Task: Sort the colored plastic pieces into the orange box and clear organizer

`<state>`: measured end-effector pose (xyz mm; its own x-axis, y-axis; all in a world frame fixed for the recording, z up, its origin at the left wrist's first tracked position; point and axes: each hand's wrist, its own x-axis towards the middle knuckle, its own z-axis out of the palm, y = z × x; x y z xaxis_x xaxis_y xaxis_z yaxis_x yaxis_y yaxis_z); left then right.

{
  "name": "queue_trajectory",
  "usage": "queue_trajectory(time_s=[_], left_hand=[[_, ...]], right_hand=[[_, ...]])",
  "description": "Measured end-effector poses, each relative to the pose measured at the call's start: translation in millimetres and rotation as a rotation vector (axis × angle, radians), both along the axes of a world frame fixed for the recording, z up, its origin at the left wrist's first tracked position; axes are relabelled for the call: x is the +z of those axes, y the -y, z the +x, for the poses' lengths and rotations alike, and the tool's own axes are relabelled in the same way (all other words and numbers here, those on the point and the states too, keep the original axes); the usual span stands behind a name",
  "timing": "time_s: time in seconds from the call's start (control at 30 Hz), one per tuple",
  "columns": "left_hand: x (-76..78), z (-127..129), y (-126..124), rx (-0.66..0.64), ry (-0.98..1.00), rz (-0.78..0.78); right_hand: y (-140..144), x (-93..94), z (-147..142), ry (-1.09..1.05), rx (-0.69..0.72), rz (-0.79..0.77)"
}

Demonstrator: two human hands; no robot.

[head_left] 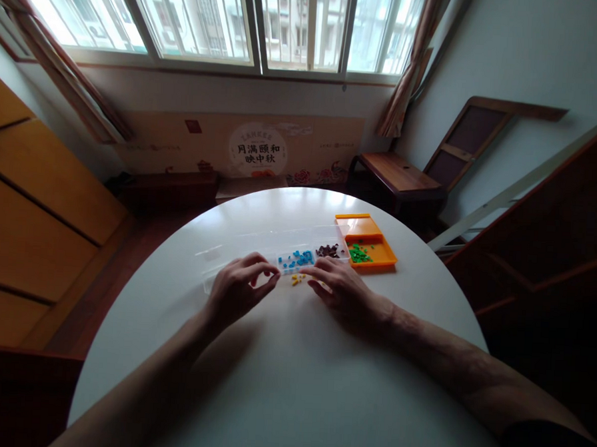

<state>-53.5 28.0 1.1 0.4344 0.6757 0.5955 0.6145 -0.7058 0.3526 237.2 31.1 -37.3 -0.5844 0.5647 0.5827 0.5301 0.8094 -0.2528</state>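
My left hand (240,284) is at the near left side of a clear plastic compartment box (341,256), thumb and forefinger pinched together; whatever lies between the tips is too small to make out. Across from it, my right hand (342,289) reaches in from the right with its fingers bent and apart, beside a few small yellow pieces (295,280) on the table. Small blue pieces (304,258) lie in one compartment, and dark brown pieces (328,251) fill another to its right. Part of the box is hidden behind my hands.
An orange tray (387,258) with small green pieces (361,253) stands right of the box, its orange lid section (358,224) behind. Everything rests on a round white table (289,396). Beyond the table are a wooden chair (406,172) and a printed cardboard panel (207,139).
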Motion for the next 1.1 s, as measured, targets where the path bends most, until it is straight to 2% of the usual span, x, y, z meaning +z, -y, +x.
queue_trajectory(time_s=[0.1,0.2,0.37,0.6,0.7,0.87,0.93,1.1], left_hand=[[6.7,-14,-5,0.177,-0.12,0.046],[8.9,-22,-9,0.263,-0.169,0.034],[8.5,-24,-10,0.318,-0.177,0.032],[10.6,-21,-6,0.311,-0.163,0.031],[7.6,-16,-4,0.245,-0.158,0.052],[-1.9,-3,2,0.027,-0.17,0.066],[-5.4,3,6,-0.053,-0.139,0.006],[-11.4,20,14,-0.242,0.08,-0.272]], right_hand=[[1,-1.2,1,0.086,-0.023,0.005],[1,-0.8,1,0.121,-0.023,-0.009],[-1,-4.5,3,0.106,-0.023,-0.03],[-3,-8.2,4,0.048,-0.017,-0.07],[-3,-7.3,3,0.035,-0.033,-0.071],[-3,-4.5,1,0.045,-0.05,-0.059],[-3,-3.4,0,0.032,-0.03,-0.047],[-3,1.1,-2,-0.066,0.083,0.011]])
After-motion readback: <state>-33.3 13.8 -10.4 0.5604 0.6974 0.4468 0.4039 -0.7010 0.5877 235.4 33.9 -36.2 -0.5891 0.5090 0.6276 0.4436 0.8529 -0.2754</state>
